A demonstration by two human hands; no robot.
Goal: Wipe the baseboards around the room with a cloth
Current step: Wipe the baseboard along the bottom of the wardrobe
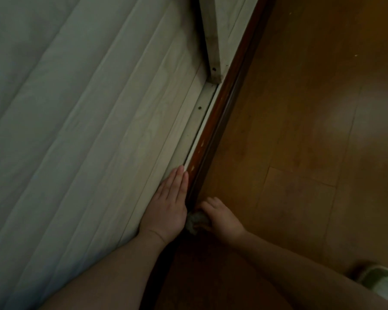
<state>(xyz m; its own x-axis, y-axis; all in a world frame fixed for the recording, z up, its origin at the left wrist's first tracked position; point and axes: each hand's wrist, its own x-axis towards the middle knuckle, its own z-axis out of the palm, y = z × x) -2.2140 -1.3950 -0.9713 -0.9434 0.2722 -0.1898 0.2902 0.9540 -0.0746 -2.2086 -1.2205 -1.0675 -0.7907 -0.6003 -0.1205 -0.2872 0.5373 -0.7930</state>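
- Nearest the camera, two bare forearms reach forward, and a pale rounded object (381, 279), partly cut off, sits on the floor at the lower right corner.
- Right hand (220, 217): its fingers are curled down over a small crumpled pale cloth (197, 221), so the grip is closed on the cloth, which is pressed at the foot of the dark reddish-brown baseboard (213, 139), where the strip meets the floor.
- Left hand (169, 203): it lies flat with fingers straight and together, its grip wide and holding nothing, palm resting on the pale wood-grain panel (112, 139) just beside the top edge of the baseboard.
- Beyond the hands, the baseboard runs diagonally up and away, with small light flecks on its surface.
- To its right spreads the brown wooden floor (300, 130), with a dull sheen farther off.
- Farthest along, a pale vertical post (212, 41) stands against the baseboard line, dark marks near its foot.
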